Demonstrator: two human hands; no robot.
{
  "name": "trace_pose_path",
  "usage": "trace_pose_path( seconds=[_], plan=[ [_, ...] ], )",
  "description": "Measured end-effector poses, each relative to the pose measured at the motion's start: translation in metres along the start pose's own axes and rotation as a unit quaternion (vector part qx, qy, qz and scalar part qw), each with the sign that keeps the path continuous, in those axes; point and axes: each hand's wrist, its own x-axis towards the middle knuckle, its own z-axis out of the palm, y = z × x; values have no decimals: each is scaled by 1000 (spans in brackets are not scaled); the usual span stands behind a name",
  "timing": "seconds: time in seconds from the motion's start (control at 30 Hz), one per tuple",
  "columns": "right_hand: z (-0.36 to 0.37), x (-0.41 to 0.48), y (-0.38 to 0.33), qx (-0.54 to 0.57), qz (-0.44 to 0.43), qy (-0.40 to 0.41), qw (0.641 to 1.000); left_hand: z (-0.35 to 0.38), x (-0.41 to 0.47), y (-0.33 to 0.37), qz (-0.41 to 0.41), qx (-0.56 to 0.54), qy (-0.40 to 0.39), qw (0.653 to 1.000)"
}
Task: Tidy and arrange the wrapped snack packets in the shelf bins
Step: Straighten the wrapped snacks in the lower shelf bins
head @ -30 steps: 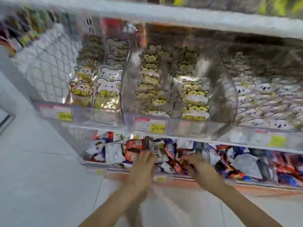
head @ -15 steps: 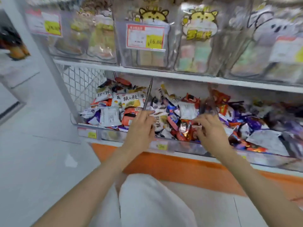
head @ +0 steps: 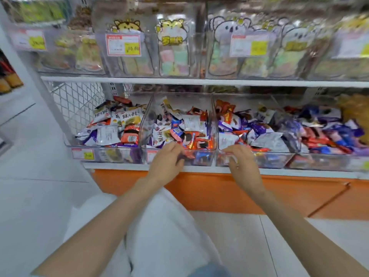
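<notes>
Grip unclear, blurry: L hand [head: 166, 159], R hand [head: 242, 162] curled at bins [head: 201, 158].

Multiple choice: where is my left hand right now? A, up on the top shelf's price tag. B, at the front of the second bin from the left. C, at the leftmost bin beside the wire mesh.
B: the left hand is at the front rim of the second bin from the left.
</notes>
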Motion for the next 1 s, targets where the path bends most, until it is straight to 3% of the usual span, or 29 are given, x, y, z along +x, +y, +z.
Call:
trace_pose_path(
  seconds=[0.1, 0.27, 0.43, 0.5, 0.6, 0.8, 0.93, 1.0],
  plan=[
    [-6, 9, 18, -69, 47, 5, 997, 3, 24, 6, 11, 11, 14, 1000],
    [7, 10, 36, -144, 19, -87, 986, 21, 41, -4, -26, 29, -55, 998],
    [-7, 32, 21, -159, 77, -199, 964, 29, 51, -8, -48, 3, -92, 995],
    [-18, 45, 16, -68, 134, -238, 960, 28, 54, -8, -51, -18, -104, 993],
    [-35, 61, 8, 108, 201, -133, 964, 17, 54, -18, -73, -90, -102, 988],
    [-9, 84, -12, 33, 103, -68, 992, -9, 60, -56, -158, -117, 17, 980],
    [20, 94, -15, -103, -65, -28, 992, -1, 69, -57, -94, -88, -9, 992],
    [32, 104, -16, -166, -126, -64, 976, 5, 82, -55, -61, -57, -25, 996]
  ],
)
